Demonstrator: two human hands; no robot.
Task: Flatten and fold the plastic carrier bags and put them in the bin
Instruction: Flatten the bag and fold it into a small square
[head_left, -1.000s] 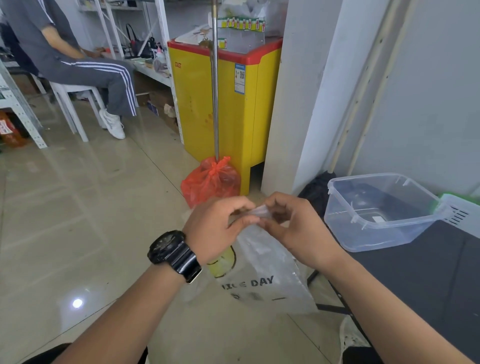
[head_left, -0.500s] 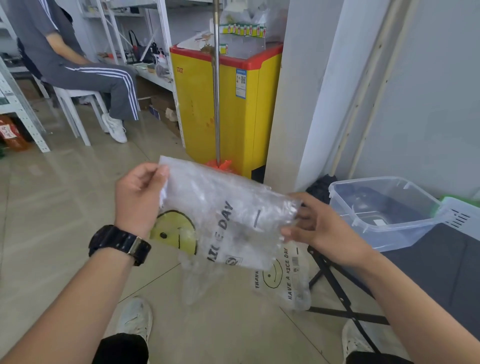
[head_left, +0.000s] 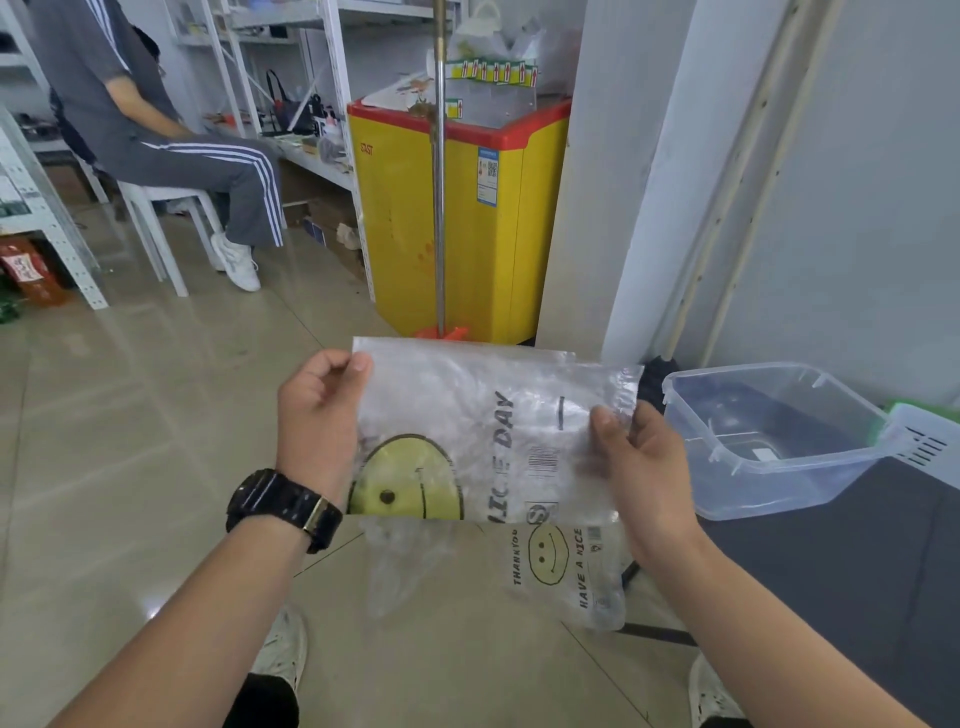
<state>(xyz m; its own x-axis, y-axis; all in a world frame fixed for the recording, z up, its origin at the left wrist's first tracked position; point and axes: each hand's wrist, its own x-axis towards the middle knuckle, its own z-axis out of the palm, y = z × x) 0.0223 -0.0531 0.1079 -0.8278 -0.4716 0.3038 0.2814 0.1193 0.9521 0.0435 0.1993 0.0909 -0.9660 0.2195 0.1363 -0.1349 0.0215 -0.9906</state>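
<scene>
A clear plastic carrier bag (head_left: 467, 415) with a yellow smiley face and "NICE DAY" print is stretched flat in the air between my hands. My left hand (head_left: 319, 415), with a black watch on the wrist, pinches its left edge. Its right edge is pinched by my right hand (head_left: 636, 457). The bag's lower part and handles (head_left: 571, 566) hang loose below. A clear plastic bin (head_left: 727, 467) stands open on the dark table (head_left: 857, 571) to the right, with nothing in it that I can see.
A yellow chest freezer (head_left: 467, 218) with a red rim stands ahead, a metal pole (head_left: 439, 182) in front of it. A white pillar (head_left: 623, 182) rises right of it. A person in grey (head_left: 156, 145) sits on a white chair at far left. Shelving lines the back.
My hands have moved apart from a pinch at the bag's top, spreading the bag wide and flat. The view has tilted slightly upward.
</scene>
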